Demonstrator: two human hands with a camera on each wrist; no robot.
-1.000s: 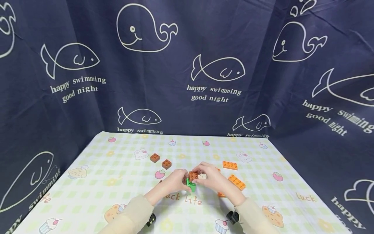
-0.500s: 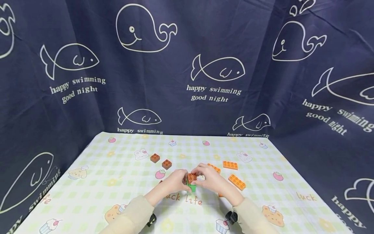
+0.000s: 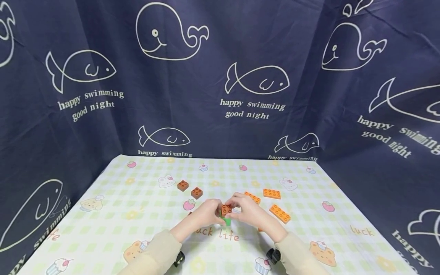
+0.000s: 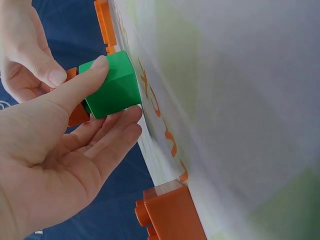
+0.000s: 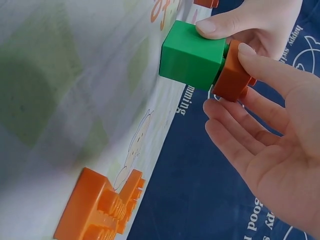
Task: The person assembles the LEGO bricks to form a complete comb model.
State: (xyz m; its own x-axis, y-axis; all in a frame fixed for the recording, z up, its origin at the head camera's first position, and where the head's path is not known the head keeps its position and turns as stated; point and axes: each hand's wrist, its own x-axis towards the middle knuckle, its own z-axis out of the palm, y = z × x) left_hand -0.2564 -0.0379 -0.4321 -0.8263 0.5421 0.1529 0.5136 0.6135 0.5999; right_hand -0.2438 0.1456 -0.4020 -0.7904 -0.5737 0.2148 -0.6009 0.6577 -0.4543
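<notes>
My left hand (image 3: 207,212) pinches a green toy building block (image 5: 192,55) between thumb and fingers, low over the tablecloth. On top of that block sits a smaller brown brick (image 5: 232,72), which the thumb and fingers of my right hand (image 3: 248,208) grip. A thin gap with green studs shows between the two in the right wrist view. From above, the brown brick's studs (image 3: 226,209) face up and line up over the green block. The fingertips of both hands nearly meet around this small stack.
Two brown bricks lie behind and left, the nearer brown brick (image 3: 196,192) in front of the farther brown brick (image 3: 183,185). Another brown brick (image 4: 175,212) is mostly hidden by the left forearm. Several orange bricks (image 3: 280,213) lie on the right of the patterned tablecloth (image 3: 137,206).
My right hand has brought the brown brick slightly left and down over the green block, covering its studs from above. An orange brick behind the right hand now shows more. The left hand stays put.
</notes>
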